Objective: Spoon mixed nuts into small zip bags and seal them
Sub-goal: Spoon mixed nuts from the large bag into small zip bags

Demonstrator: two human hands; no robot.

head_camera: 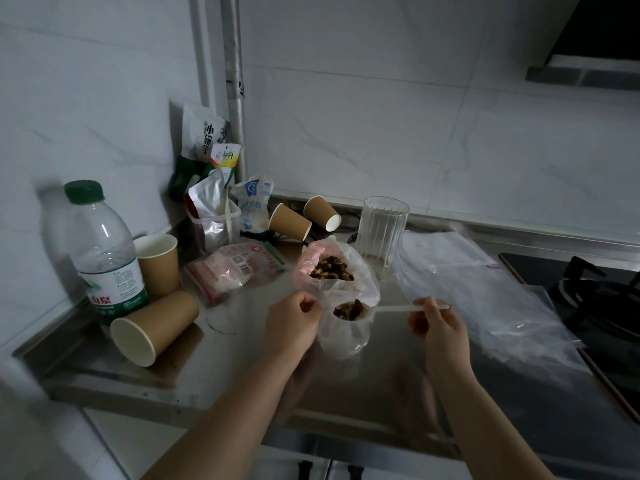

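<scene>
Over the steel tabletop [398,382], the right hand [440,327] is pinching a white spoon [349,311] heaped with nuts above the small zip bag [343,336], whose rim the left hand [294,320] is gripping open, so tipping the load cleanly inside seems next.

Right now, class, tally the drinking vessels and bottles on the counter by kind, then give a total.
Brown paper cups: 4
Ribbed clear glass tumbler: 1
Green-capped plastic water bottle: 1
Total: 6
</scene>
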